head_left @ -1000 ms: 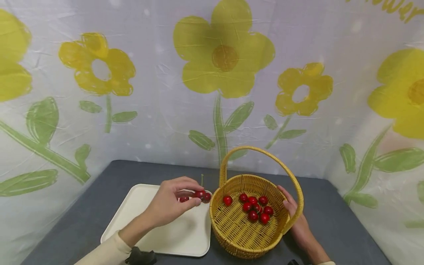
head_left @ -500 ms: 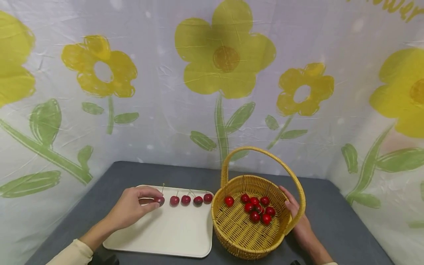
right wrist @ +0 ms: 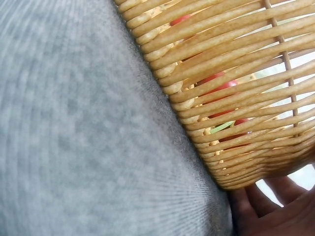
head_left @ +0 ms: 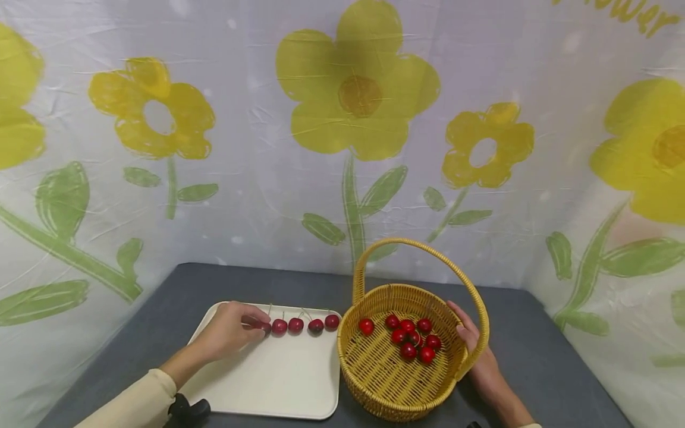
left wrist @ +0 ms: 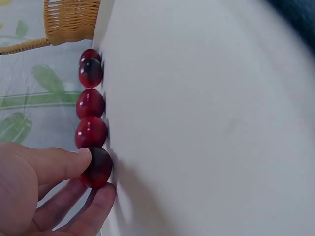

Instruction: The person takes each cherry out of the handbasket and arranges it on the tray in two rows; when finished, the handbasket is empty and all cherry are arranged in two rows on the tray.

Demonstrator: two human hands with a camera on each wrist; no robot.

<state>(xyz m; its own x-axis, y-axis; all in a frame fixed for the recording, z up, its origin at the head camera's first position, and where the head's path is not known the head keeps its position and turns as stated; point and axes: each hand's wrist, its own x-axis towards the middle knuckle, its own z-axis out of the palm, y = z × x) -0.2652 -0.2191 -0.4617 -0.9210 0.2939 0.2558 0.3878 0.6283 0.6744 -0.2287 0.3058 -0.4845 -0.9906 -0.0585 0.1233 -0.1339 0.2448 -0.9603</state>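
Pinching one cherry point(left wrist: 101, 169) in left hand point(head_left: 231, 330) fingers, at left end of the cherry row point(head_left: 295, 325) on the tray point(head_left: 283, 380). Off-centre release could roll it, disturbing the row. Right hand point(head_left: 481, 356) grips the basket point(head_left: 374, 399) rim alongside; a nudge might jolt the tray.

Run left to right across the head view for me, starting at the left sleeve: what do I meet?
Left sleeve, left hand, pinched cherry, four more cherries in a row, wicker basket with cherries inside, right hand.
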